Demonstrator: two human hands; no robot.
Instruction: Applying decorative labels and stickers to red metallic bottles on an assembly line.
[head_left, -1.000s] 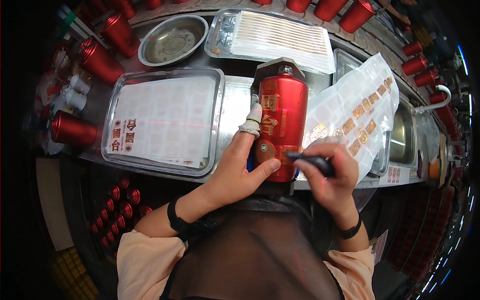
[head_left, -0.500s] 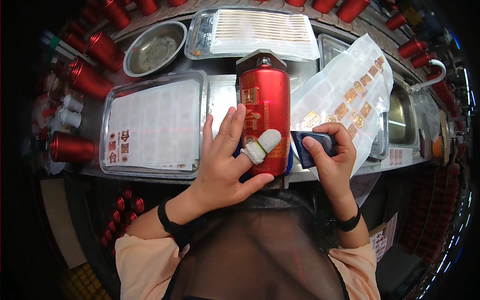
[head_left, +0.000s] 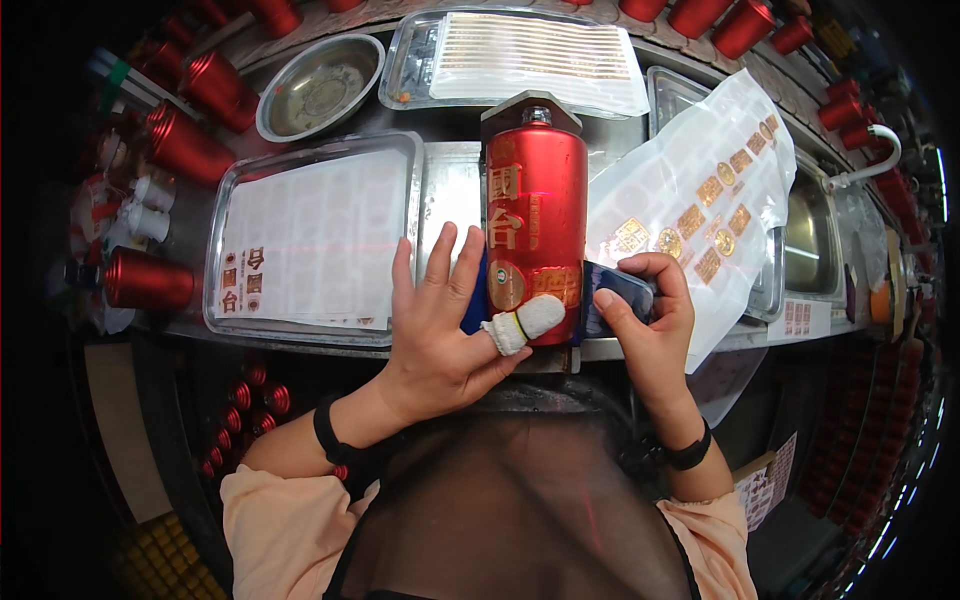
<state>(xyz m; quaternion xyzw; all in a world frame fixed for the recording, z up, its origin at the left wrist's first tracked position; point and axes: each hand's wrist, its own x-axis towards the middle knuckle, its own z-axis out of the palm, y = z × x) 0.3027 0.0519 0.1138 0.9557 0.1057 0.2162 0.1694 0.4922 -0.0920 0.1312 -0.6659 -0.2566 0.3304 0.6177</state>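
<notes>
Red bottle (head_left: 535, 225) between both hands, label sheets (head_left: 310, 245) in tray (head_left: 412, 160)

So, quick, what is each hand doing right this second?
Left hand: open, fingers spread, its wrapped thumb pressing on the red bottle.
Right hand: closed around a dark blue tool held against the bottle's side.

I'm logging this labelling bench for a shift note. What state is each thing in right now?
red bottle: lying on its side, uncapped, labels on.
left hand: flat against the bottle, thumb wrapped in white.
right hand: gripping a dark blue pad at the bottle's side.
steel bowl: upright, nearly empty.
left tray: holding a mostly used label sheet.
</notes>
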